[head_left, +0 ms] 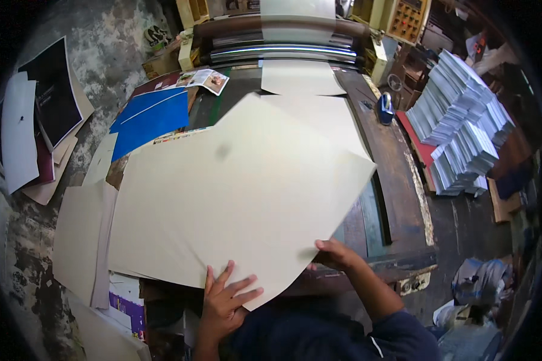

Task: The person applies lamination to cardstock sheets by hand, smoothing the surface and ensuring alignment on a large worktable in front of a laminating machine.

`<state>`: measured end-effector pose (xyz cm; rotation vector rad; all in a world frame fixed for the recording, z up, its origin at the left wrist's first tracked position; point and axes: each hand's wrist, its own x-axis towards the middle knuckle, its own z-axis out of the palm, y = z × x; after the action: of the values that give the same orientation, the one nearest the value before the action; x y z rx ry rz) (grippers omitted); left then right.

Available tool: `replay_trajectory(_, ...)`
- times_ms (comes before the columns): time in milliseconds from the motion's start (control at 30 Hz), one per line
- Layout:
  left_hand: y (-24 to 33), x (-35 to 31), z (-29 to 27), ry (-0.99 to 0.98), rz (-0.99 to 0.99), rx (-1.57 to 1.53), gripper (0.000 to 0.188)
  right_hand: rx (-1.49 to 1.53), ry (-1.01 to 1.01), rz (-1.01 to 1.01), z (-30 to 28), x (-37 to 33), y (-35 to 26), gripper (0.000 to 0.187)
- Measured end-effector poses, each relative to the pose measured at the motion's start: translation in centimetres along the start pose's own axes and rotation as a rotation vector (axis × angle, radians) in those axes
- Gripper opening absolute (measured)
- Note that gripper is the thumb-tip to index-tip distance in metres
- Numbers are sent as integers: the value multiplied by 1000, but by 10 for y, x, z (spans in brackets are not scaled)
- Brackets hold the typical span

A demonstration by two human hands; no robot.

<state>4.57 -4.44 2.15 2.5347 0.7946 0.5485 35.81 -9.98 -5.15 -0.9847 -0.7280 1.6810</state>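
A large cream sheet of paper (241,186) lies tilted across the work area, one corner pointing toward the machine. It overlaps other pale sheets beneath it. My left hand (226,301) rests on its near edge, fingers spread over the surface. At the sheet's right edge, my right hand (334,254) grips the paper, thumb on top and the other fingers mostly hidden beneath. Farther off, another cream sheet (301,78) lies in front of the machine's metal rollers (283,53).
Blue sheets (153,117) and a printed picture sheet (208,79) lie at the far left. Stacked white paper bundles (464,120) stand on the right, near a small blue tool (385,108). A control panel (408,19) is at the upper right. Large boards (51,96) lean against the left wall.
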Motion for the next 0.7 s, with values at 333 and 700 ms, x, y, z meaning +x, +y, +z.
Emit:
replay_trajectory(333,-52,-9,-3,153,-174,-137,60,490,329,113,28,-82,119,32)
replay_trajectory(700,-59,-20,2,304,-395,-275,19,565,530,88,10,-32,110,35)
